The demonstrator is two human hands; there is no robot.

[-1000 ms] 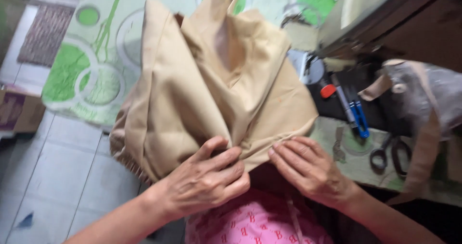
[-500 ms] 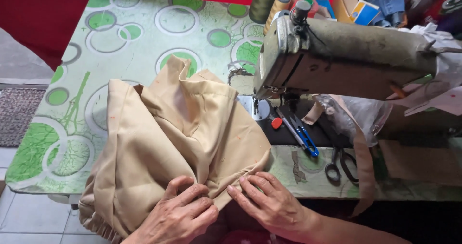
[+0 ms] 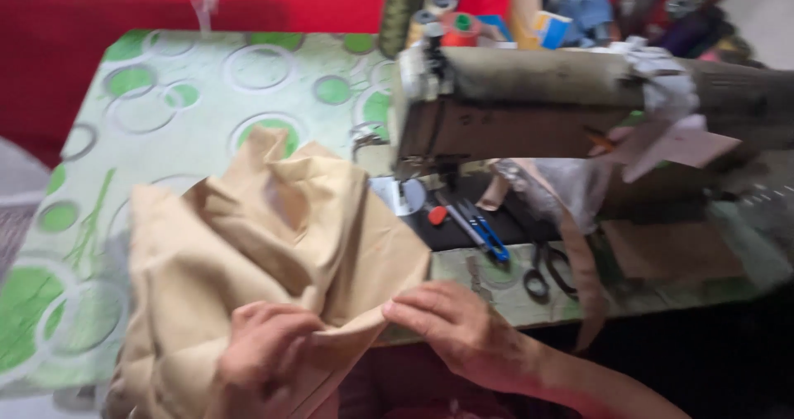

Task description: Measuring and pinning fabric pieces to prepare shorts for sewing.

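- Cloth, tan and bunched, is heaped at the near edge of the table, left of the sewing machine.
- Its folded near edge is pinched by the left hand, fingers curled shut on it.
- The same edge is pressed and gripped by the right hand at its fingertips.
- Scissors are seen just beyond the right hand.
- A blue tool lies beside the needle plate.
- Thread spools are stood behind the machine.

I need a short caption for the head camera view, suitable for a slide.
Both hands, left hand and right hand, pinch a beige fabric edge beside a sewing machine; scissors lie nearby.
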